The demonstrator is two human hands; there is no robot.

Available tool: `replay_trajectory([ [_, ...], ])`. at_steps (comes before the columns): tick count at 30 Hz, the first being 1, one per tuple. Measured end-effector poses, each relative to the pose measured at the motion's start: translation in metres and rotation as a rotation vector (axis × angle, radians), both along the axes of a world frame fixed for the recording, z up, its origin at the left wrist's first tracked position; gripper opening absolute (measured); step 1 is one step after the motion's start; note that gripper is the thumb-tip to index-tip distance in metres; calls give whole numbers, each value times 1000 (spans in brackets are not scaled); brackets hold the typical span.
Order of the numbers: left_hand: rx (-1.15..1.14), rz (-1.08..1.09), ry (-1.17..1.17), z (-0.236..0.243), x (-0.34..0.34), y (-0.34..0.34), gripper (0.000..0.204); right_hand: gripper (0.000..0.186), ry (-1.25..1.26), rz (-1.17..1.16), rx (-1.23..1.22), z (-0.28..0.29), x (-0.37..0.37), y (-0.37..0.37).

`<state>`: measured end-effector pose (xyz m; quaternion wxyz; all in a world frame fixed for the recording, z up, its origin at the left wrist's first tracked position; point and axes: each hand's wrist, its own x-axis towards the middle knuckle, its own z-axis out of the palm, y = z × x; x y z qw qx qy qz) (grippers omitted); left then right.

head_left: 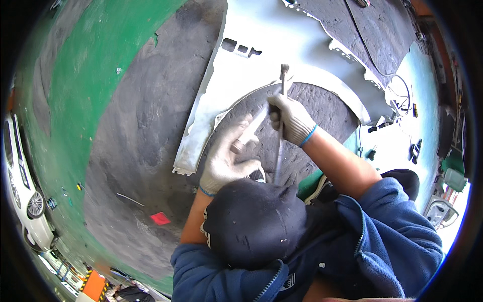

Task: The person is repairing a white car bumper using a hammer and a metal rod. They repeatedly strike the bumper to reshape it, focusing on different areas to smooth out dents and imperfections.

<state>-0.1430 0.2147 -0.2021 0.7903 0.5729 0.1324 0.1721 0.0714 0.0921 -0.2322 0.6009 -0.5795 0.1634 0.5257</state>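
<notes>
Two gloved hands by a big white panel [271, 40] on a dark floor [131, 131].
From where I stand, the white panel lies flat past the hands, its round cut-out facing the person; the right hand [293, 115] has its fingers curled tight around a long metal bar [278, 151]; the left hand [221, 161] has its thumb stuck out, by a pale, blurry strip [256, 122], and I cannot tell if its fingers pinch that; a round dark knee [254, 221] is in the way, covering part of a shoe [259, 174]; a red scrap [160, 218] and a thin white stick [130, 200] lie to the left; a black cord [370, 57] bends along the right; a white car [30, 201] stands far left, by the green floor [95, 65].
</notes>
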Motion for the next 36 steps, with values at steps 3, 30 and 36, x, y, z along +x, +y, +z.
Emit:
replay_trajectory([
  [3, 306, 234, -78, 8, 38, 48, 23, 24, 33, 63, 127, 37, -8, 45],
  [30, -32, 253, 58, 6, 106, 98, 32, 40, -668, 755, -290, 92, 79, -31],
  [36, -100, 238, 62, 6, 105, 105, 28, 45, -602, 759, 67, 206, 80, 23],
])
